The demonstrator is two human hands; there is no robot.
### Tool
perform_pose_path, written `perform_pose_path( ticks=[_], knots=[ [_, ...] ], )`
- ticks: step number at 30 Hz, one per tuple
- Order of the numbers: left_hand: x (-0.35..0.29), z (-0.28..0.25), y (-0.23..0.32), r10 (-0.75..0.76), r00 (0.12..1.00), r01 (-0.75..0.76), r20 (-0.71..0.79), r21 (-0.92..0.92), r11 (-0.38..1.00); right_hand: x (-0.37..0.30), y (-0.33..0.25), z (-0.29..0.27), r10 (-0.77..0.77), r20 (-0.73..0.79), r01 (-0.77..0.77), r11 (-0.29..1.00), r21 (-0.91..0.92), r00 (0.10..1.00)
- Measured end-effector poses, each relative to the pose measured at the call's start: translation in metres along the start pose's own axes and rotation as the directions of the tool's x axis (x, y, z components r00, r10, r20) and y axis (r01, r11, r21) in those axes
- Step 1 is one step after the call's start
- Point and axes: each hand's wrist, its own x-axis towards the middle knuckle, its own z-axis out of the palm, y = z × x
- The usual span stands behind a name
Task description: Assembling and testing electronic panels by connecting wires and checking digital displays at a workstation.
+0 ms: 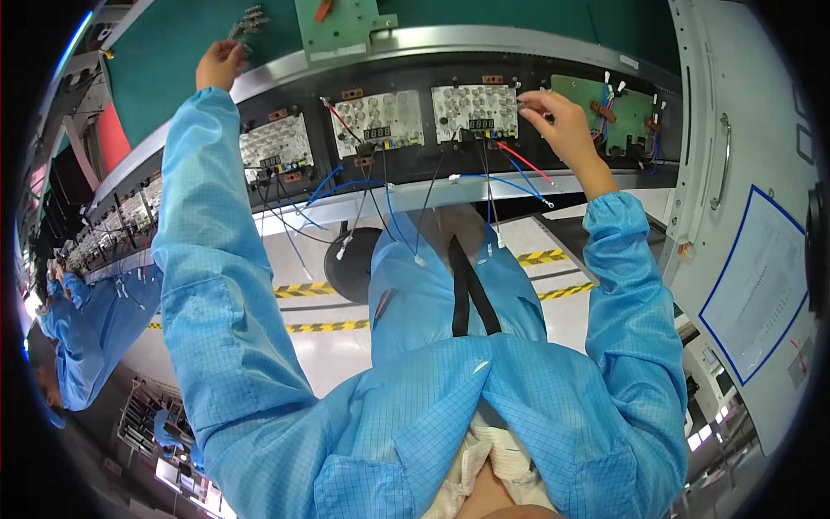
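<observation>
My left hand (220, 65) is at the far left on the green work surface, its fingers drawn together beside a small pile of silvery parts (251, 19). What it holds, if anything, is too small to make out. My right hand (560, 125) is at the right edge of a circuit board (475, 112) packed with round components and a small digit display. Its thumb and forefinger come together by the board's corner; anything between them cannot be made out. Red, blue and black wires hang off the board's near edge.
More boards (378, 121) sit in a row along the metal rail (337, 203). To the right is a green board (627, 112) with wires. A green fixture plate (339, 26) stands at the back. A grey cabinet (743, 130) borders the right; another person (95, 329) works at left.
</observation>
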Motion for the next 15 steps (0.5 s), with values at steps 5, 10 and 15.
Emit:
perform_pose_path(
  ticks=[5, 10, 15],
  knots=[
    [0.005, 0.002, -0.003, 0.022, 1.000, -0.023, 0.016, 0.031, 0.999, 0.017, -0.002, 0.006, -0.307, -0.012, 0.297, 0.930, -0.218, 0.952],
    [0.027, -0.003, -0.030, -0.007, 0.999, 0.004, 0.044, 0.068, 0.998, 0.024, -0.003, 0.013, -0.413, 0.059, 0.407, 0.847, -0.342, 0.909],
    [0.042, -0.006, -0.056, -0.058, 0.997, 0.061, 0.050, -0.061, 0.996, 0.025, -0.003, 0.023, -0.469, 0.086, 0.450, 0.757, -0.473, 0.879]
  ],
)
